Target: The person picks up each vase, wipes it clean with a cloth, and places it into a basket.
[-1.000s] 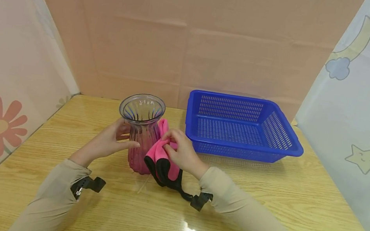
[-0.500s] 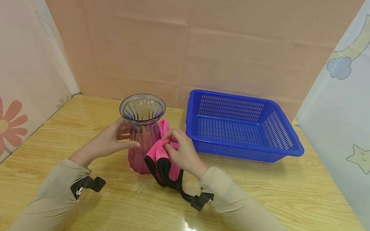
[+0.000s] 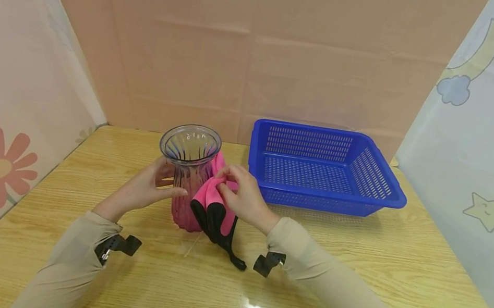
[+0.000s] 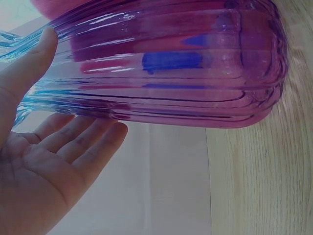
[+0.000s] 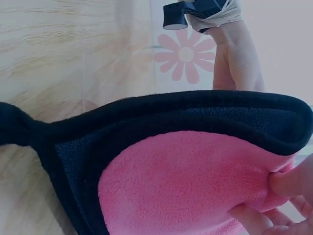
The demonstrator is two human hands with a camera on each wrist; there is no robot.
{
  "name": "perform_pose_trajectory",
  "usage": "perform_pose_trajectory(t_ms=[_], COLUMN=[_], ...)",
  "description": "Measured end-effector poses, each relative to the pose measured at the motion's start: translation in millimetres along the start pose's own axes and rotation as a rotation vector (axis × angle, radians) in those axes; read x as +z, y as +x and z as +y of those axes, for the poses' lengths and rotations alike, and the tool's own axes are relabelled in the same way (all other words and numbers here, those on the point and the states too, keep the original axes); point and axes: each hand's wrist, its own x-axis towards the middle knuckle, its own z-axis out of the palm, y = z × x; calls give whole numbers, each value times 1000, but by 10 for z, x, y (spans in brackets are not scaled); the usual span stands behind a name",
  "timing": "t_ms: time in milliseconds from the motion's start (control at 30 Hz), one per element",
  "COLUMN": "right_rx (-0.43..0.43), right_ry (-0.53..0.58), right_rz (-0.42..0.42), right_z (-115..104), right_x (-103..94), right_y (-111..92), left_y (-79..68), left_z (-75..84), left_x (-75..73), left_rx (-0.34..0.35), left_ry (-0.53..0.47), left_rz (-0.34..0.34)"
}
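Note:
A ribbed glass vase (image 3: 190,188), bluish at the rim and pink below, stands upright on the table. My left hand (image 3: 148,185) holds it from the left, thumb in front and fingers behind; the left wrist view shows the fingertips at the glass (image 4: 195,88). My right hand (image 3: 243,193) pinches a folded pink and black fleece cloth (image 3: 210,196) against or close to the vase's right side. Black edging and a narrow black tail (image 3: 234,260) hang from it. In the right wrist view, thumb and fingers dent the pink fleece (image 5: 186,181). Part of the cloth is behind the vase.
A blue plastic basket (image 3: 317,192) with slotted walls stands at the back right, close behind my right hand. The wooden table (image 3: 188,298) meets a peach backdrop (image 3: 249,70) at the back and printed sheets on both sides.
My right hand has shifted slightly left and up with the cloth. The cloth's black tail has swung left, away from the right wrist camera. The left hand and vase stay put.

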Motion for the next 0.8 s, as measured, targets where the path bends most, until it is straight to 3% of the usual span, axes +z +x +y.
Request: perform_pose_trajectory(t_ms=[267,800], right_rx=[-30,50], right_ry=[-2,125], right_rz=[37,80], right_z=[-77,-188], right_x=[-43,-113], right_y=[63,164], left_y=[-3,-6], left_z=[7,10], left_x=[1,5], left_rx=[4,23], left_ry=[-9,-13], left_rz=[-3,1])
